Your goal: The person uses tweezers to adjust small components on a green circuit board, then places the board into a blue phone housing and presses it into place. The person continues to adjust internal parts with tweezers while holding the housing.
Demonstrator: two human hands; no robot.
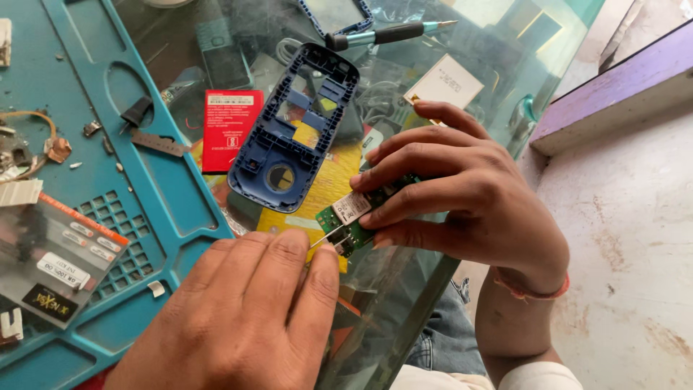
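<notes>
Two bare hands work close together over a glass table (404,303), near its front edge. The right hand (469,202) is closed on a small green circuit board (357,217), its fingers curled over the top of the board and holding it just above the glass; a white sticker sits on the board's upper face. The left hand (245,318) lies knuckles-up below and to the left of the board, with its fingers pinched shut on a thin metal tool (326,237) whose tip touches the board's lower left corner. How much of the tool runs under the fingers cannot be seen. Just above the board, flat on the glass, lies a dark blue plastic phone frame (292,130), empty inside, with a round hole near its lower end. Beside the frame on its left is a red flat battery (229,128). Behind the frame, near the table's far edge, rests a soldering iron (386,34) with a teal and black handle, its tip pointing right. A white square card (444,83) lies to the right of the frame, just beyond the right hand's fingertips. A teal work mat (166,188) covers the left part of the table, with scraps and small parts on it, and a clear plastic packet (50,260) lies at its near left side.
</notes>
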